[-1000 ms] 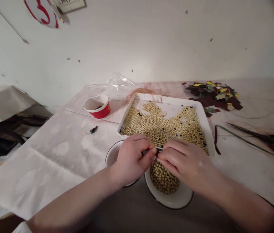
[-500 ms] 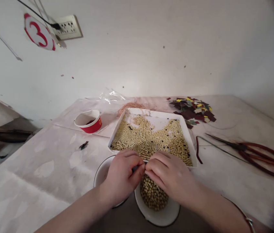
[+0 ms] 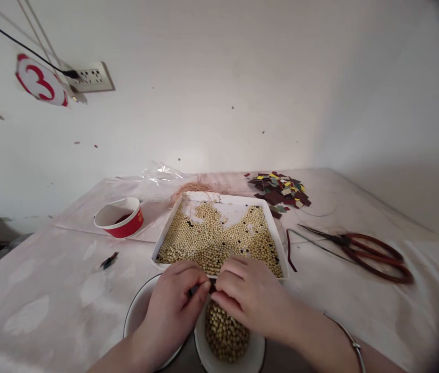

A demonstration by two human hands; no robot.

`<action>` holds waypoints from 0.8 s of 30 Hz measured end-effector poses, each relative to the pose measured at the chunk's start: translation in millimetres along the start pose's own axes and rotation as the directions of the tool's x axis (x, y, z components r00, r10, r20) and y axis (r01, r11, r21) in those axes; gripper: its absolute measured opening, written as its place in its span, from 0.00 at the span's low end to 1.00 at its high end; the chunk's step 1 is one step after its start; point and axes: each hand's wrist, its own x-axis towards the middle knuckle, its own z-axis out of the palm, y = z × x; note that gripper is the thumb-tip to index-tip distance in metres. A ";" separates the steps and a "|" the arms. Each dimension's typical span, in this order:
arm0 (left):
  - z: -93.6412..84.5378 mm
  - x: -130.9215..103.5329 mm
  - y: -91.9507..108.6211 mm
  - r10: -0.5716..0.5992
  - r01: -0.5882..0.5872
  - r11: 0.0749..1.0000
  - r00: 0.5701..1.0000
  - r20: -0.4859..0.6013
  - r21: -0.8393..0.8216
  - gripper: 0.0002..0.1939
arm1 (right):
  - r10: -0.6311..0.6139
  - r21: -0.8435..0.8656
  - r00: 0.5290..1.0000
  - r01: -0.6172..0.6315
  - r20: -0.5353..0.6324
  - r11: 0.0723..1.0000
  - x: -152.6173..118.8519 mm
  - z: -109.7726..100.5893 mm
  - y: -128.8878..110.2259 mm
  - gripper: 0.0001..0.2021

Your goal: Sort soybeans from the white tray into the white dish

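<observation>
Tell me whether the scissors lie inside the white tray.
No, the scissors lie on the tablecloth, to the right of the white tray.

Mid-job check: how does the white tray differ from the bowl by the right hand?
The white tray is straight-edged and wide; the bowl is round and smaller, with a dark rim.
The tray's small round pieces are spread out, leaving bare patches; the bowl's pieces are bunched together.
The tray lies mostly beyond the right hand; the bowl sits nearer the wearer.
Both are whitish inside.
</observation>
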 end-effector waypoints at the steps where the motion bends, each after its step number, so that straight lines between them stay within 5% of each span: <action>1: -0.3 0.2 0.7 0.003 -0.003 1.000 1.000 0.000 0.001 0.11 | 0.056 -0.003 0.998 -0.056 -0.025 0.998 0.0 -0.7 5.2 0.08; 4: -1.0 0.8 2.6 0.016 -0.016 1.000 1.000 0.008 0.015 0.11 | 0.264 -0.059 0.960 -0.270 -0.096 0.961 -1.6 2.1 28.6 0.08; 6: -1.1 0.7 3.3 0.026 -0.027 0.999 1.000 0.017 0.028 0.10 | 0.401 -0.138 0.910 -0.412 -0.104 0.900 -4.5 7.7 46.4 0.20; 10: -0.7 -0.7 2.9 0.037 -0.038 0.998 0.999 0.026 0.049 0.11 | 0.585 -0.241 0.809 -0.559 0.053 0.794 -11.1 18.4 67.2 0.33; 16: 0.0 -0.1 3.8 0.051 -0.052 0.996 0.999 0.018 0.070 0.10 | 0.510 -0.216 0.826 -0.466 0.241 0.858 -14.1 17.6 67.9 0.32; 24: 2.0 -2.6 4.3 0.055 -0.055 0.994 0.998 0.000 0.096 0.07 | 0.341 -0.164 0.889 -0.304 0.305 0.939 -2.4 22.7 83.2 0.37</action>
